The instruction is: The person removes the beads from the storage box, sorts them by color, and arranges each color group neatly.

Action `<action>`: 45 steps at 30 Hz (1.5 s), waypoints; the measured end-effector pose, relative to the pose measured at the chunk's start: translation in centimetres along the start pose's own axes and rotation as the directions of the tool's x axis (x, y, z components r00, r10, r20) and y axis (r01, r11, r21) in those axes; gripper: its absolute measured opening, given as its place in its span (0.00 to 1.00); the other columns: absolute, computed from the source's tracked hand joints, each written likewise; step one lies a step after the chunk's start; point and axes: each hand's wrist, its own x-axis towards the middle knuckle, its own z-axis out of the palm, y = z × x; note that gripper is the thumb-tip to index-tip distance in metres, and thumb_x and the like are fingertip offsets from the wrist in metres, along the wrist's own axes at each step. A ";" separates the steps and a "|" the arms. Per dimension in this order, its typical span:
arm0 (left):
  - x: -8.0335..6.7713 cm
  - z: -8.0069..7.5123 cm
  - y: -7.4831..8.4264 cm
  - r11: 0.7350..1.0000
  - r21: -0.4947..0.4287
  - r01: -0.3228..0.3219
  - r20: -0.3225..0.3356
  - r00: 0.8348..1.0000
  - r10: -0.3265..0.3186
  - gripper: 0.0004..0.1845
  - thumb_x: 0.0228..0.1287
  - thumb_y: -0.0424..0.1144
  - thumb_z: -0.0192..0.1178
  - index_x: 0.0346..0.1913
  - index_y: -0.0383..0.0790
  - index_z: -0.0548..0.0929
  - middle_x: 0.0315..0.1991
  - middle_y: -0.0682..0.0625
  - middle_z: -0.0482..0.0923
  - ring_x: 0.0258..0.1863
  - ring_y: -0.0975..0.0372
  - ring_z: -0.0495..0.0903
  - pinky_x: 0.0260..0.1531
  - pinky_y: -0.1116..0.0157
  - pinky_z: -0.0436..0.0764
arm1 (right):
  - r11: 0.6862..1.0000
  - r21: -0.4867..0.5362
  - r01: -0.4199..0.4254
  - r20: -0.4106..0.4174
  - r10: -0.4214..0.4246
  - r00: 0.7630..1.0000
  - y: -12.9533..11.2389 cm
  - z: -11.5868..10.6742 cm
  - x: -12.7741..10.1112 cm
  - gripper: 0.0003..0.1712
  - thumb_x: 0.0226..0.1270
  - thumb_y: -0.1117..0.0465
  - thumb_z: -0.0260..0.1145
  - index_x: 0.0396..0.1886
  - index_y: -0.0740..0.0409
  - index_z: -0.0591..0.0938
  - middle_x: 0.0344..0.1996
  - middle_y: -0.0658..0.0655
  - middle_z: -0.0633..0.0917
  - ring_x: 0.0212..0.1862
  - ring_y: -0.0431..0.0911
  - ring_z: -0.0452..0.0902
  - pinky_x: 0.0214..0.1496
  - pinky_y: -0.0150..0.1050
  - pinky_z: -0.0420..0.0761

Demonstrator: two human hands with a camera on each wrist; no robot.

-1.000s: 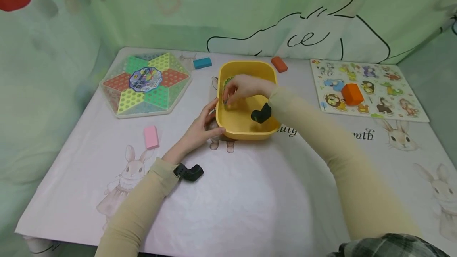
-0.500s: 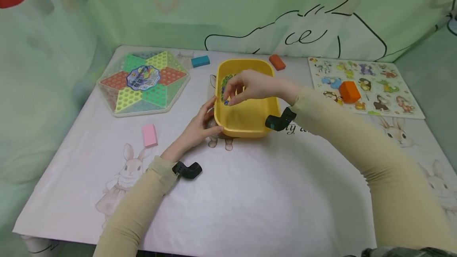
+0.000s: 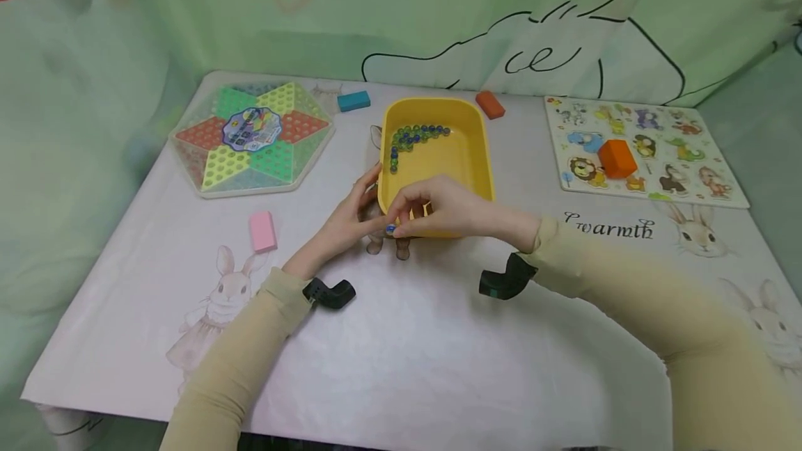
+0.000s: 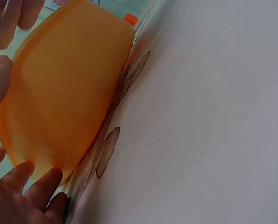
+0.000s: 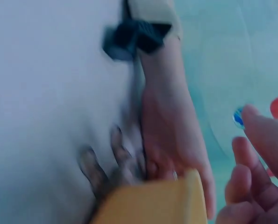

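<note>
- Far left on the table point(image 3: 438, 360) lies the star board point(image 3: 253, 138), hexagonal, well apart from both hands; a pink block point(image 3: 262, 230) lies nearer, left of the left hand; a teal block point(image 3: 354, 100) sits up by the back edge.
- The left hand point(image 3: 347, 218) rests against the near-left corner of the tub point(image 3: 479, 159); in the left wrist view its fingers point(image 4: 33, 184) lie fairly straight along the yellow wall, thumb at the rim, so it steadies the tub rather than grasps it.
- The marble point(image 3: 390, 229), blue, is pinched at the fingertips of the right hand point(image 3: 447, 211); it hangs just outside the tub's near wall, low over the table, close to the left thumb; the right wrist view shows it at a fingertip point(image 5: 251, 116), the other fingers curled loosely.
- The relation that counts: the marble sits at the left end of the right hand, pointing at the left hand, which is just beside it; the board lies further left and back, nearer the left arm than the right.
- Inside the tub a row of marbles point(image 3: 410, 138) bends along the far-left corner; the tub's long axis runs away from the person.
- Right of the tub: an orange block point(image 3: 490, 104) at its back corner; further right the animal puzzle point(image 3: 683, 176) with an orange piece point(image 3: 617, 159) on it.
</note>
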 end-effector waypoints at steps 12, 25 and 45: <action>0.8 0.2 -2.4 1.000 0.029 -0.008 -0.030 1.000 0.009 0.46 0.60 0.40 0.62 0.72 0.61 0.44 0.73 0.50 0.46 0.68 0.56 0.59 0.68 0.52 0.52 | 0.995 0.073 0.073 -0.055 -0.069 0.996 0.8 4.8 -1.6 0.08 0.54 0.60 0.71 0.34 0.54 0.83 0.20 0.46 0.77 0.23 0.37 0.68 0.26 0.29 0.70; 0.8 0.3 -2.0 0.999 0.039 -0.020 -0.021 1.000 0.021 0.45 0.61 0.39 0.61 0.73 0.56 0.43 0.73 0.48 0.45 0.68 0.55 0.59 0.68 0.51 0.53 | 0.997 0.047 -0.059 -0.126 0.064 0.990 2.6 8.0 -1.3 0.06 0.54 0.62 0.70 0.32 0.54 0.83 0.22 0.45 0.78 0.25 0.37 0.68 0.28 0.28 0.70; 0.6 0.2 -2.1 0.999 0.037 -0.022 -0.032 0.999 0.024 0.46 0.60 0.42 0.61 0.73 0.56 0.43 0.74 0.48 0.45 0.68 0.54 0.58 0.68 0.51 0.53 | 0.993 -0.021 -0.116 -0.121 0.112 0.986 3.0 8.8 -0.4 0.06 0.56 0.61 0.69 0.34 0.56 0.82 0.27 0.47 0.82 0.26 0.36 0.68 0.30 0.27 0.71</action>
